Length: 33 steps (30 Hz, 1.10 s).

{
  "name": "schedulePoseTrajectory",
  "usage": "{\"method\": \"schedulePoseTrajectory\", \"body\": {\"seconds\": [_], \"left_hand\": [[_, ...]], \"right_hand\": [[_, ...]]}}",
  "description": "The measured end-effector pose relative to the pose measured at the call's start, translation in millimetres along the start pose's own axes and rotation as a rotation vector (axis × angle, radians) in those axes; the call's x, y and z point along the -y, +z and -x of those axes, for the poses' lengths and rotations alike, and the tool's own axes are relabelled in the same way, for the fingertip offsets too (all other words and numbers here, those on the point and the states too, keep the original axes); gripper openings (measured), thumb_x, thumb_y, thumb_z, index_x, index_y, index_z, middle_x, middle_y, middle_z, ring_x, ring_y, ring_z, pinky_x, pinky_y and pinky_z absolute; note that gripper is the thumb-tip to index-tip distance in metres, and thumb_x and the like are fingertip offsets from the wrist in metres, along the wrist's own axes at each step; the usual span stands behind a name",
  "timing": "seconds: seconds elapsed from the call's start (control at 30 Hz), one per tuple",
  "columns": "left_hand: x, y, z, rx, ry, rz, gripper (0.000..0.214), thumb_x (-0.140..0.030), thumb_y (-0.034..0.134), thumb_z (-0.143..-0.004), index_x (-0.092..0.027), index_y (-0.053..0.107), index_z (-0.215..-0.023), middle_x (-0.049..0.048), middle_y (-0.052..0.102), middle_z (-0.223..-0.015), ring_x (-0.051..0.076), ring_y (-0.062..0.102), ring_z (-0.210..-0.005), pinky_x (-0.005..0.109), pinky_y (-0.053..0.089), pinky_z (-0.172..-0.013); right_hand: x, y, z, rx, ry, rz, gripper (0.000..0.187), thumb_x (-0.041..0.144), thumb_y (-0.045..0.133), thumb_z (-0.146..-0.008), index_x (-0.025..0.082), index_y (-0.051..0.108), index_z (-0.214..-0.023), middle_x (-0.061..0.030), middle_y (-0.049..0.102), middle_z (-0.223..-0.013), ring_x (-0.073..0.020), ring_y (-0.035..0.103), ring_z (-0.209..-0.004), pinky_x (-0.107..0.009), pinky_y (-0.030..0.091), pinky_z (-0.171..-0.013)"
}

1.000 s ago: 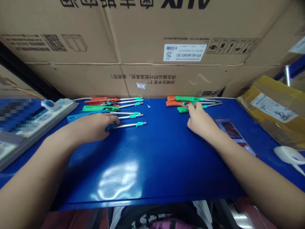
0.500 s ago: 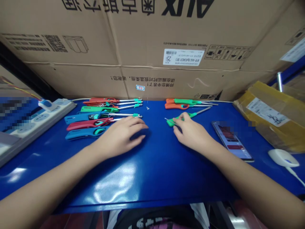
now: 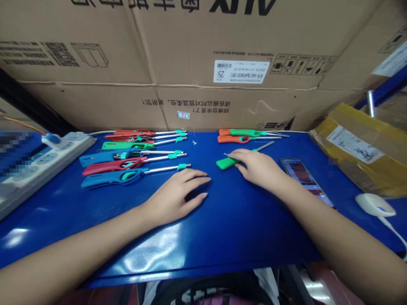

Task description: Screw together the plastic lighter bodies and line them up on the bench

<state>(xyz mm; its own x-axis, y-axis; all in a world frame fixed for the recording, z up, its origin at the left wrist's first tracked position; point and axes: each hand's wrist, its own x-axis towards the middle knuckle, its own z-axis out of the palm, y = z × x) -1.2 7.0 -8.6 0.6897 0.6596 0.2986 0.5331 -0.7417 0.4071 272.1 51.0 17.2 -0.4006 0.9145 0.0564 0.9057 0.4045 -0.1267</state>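
Note:
My right hand (image 3: 254, 166) is closed around a thin pointed metal tool (image 3: 231, 158) that looks like tweezers, its tip pointing left. Beneath that hand lies a green long-necked lighter (image 3: 225, 163). Its handle end and metal tube show on either side, while my fingers cover its middle. My left hand (image 3: 181, 195) hovers low over the table, fingers apart and holding nothing. Nearest to it is a blue long-necked lighter (image 3: 110, 178), with a red lighter (image 3: 111, 165) and another blue one (image 3: 100, 158) behind. Farther back are a green lighter (image 3: 124, 145) and red-orange lighters (image 3: 129, 134).
Two orange lighters and a green lighter (image 3: 244, 133) lie at the back right, before a cardboard box wall (image 3: 190, 95). White scraps (image 3: 194, 142) lie mid-table. A phone (image 3: 307, 182), white corded device (image 3: 375, 205) and taped parcel (image 3: 359, 148) are right; a power strip (image 3: 47, 167) is left.
My left hand has moved right and toward me, uncovering the nearest blue lighter's tube. My right hand has shifted slightly over the green lighter with the metal tool. The view has tilted slightly.

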Motion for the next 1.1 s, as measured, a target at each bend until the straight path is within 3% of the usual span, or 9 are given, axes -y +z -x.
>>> {"method": "schedulePoseTrajectory", "body": {"seconds": [0.17, 0.3, 0.47, 0.57, 0.67, 0.87, 0.97, 1.03, 1.1], "left_hand": [[2, 0.1, 0, -0.112, -0.008, 0.035, 0.04, -0.031, 0.065, -0.095, -0.018, 0.06, -0.133, 0.0102, 0.065, -0.126, 0.023, 0.061, -0.118, 0.039, 0.05, -0.106], [2, 2.3, 1, -0.137, 0.018, 0.101, 0.033, -0.026, 0.067, -0.094, -0.017, 0.063, -0.125, 0.0076, 0.072, -0.115, 0.02, 0.067, -0.104, 0.032, 0.055, -0.093], [1, 6.2, 2, -0.143, -0.078, 0.128, 0.045, -0.032, 0.067, -0.094, -0.018, 0.059, -0.135, 0.0073, 0.073, -0.123, 0.02, 0.068, -0.102, 0.034, 0.055, -0.093], [1, 4.6, 1, -0.106, -0.061, 0.116, 0.042, -0.033, 0.067, -0.093, -0.019, 0.061, -0.133, 0.0066, 0.072, -0.116, 0.02, 0.066, -0.1, 0.036, 0.054, -0.094], [2, -1.6, 0, -0.069, -0.056, 0.062, 0.043, -0.034, 0.07, -0.088, -0.016, 0.064, -0.127, 0.0091, 0.069, -0.112, 0.024, 0.063, -0.104, 0.038, 0.053, -0.094], [1, -11.8, 0, 0.032, -0.101, -0.014, 0.028, -0.03, 0.067, -0.085, -0.017, 0.07, -0.109, 0.0073, 0.068, -0.101, 0.024, 0.064, -0.094, 0.038, 0.055, -0.085], [0, -8.5, 1, 0.029, -0.108, 0.054, 0.028, -0.034, 0.068, -0.088, -0.018, 0.07, -0.112, 0.0067, 0.068, -0.102, 0.023, 0.064, -0.096, 0.037, 0.054, -0.087], [0, -5.2, 2, 0.006, -0.125, 0.098, 0.034, -0.04, 0.07, -0.088, -0.018, 0.07, -0.115, 0.0071, 0.068, -0.105, 0.023, 0.064, -0.098, 0.037, 0.054, -0.088], [1, -3.0, 2, -0.02, -0.138, 0.131, 0.039, -0.043, 0.072, -0.087, -0.017, 0.07, -0.116, 0.0078, 0.068, -0.106, 0.023, 0.064, -0.098, 0.037, 0.054, -0.088]], "right_hand": [[26, -8, 12, 0.096, -0.346, -0.144, 0.032, 0.022, 0.047, -0.101, 0.024, 0.066, -0.126, -0.0035, 0.071, -0.129, -0.0223, 0.067, -0.116, -0.034, 0.053, -0.093], [49, -9, 27, 0.119, -0.445, -0.067, 0.034, 0.021, 0.044, -0.101, 0.023, 0.063, -0.13, -0.0043, 0.072, -0.124, -0.0238, 0.071, -0.105, -0.035, 0.054, -0.08], [53, -6, 29, -0.116, -0.289, -0.116, 0.03, 0.027, 0.046, -0.1, 0.021, 0.06, -0.125, -0.0094, 0.061, -0.123, -0.0196, 0.066, -0.082, -0.033, 0.051, -0.066], [48, -4, 26, -0.249, -0.101, -0.309, 0.028, 0.012, 0.053, -0.083, 0.018, 0.054, -0.111, -0.0088, 0.052, -0.113, -0.0141, 0.058, -0.072, -0.031, 0.051, -0.066], [41, -3, 23, -0.273, -0.029, -0.364, 0.037, 0.005, 0.053, -0.07, 0.019, 0.051, -0.104, -0.0082, 0.048, -0.108, -0.0147, 0.055, -0.072, -0.031, 0.052, -0.065], [24, -1, 9, -0.289, -0.155, -0.381, 0.036, 0.012, 0.044, -0.088, 0.013, 0.056, -0.122, -0.0173, 0.056, -0.115, -0.0247, 0.064, -0.097, -0.044, 0.055, -0.088], [22, -7, 3, -0.261, -0.118, -0.344, 0.052, 0.023, 0.037, -0.098, 0.017, 0.037, -0.15, -0.019, 0.059, -0.13, -0.0292, 0.065, -0.108, -0.051, 0.054, -0.093], [24, -13, 1, -0.243, -0.075, -0.285, 0.059, 0.024, 0.037, -0.098, 0.022, 0.026, -0.156, -0.0179, 0.057, -0.138, -0.0313, 0.065, -0.112, -0.053, 0.054, -0.091], [28, -21, -1, -0.26, -0.064, -0.259, 0.061, 0.019, 0.044, -0.091, 0.02, 0.029, -0.151, -0.0199, 0.055, -0.139, -0.0321, 0.063, -0.113, -0.053, 0.054, -0.09]]}}
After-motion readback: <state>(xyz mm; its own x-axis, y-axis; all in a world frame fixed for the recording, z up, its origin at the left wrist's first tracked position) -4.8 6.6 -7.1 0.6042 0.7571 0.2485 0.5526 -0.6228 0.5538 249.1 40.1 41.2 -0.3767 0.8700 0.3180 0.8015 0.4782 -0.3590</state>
